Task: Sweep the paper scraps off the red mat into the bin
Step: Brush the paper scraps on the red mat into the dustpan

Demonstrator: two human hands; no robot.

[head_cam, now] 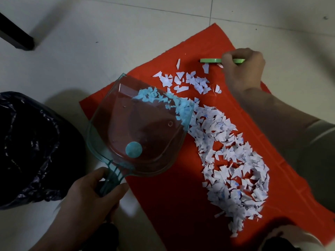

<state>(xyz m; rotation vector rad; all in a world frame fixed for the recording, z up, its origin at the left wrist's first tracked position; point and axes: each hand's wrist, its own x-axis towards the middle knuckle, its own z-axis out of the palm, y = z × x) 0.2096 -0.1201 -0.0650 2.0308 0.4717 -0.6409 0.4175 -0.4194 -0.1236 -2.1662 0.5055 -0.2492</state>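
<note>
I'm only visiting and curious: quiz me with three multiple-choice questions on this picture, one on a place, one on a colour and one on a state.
1. Where is the bin relative to the red mat?
A. to the person's left of it
B. on top of it
C. beyond its far edge

2. What colour is the brush in the right hand?
A. yellow
B. green
C. black

3. What is the left hand doing?
A. lying flat on the mat
B. hanging idle
C. gripping the handle of the dustpan

Answers:
1 A: the black-bagged bin sits off the mat, to its left.
2 B: the brush shows bright green.
3 C: the fingers curl round the handle.
</note>
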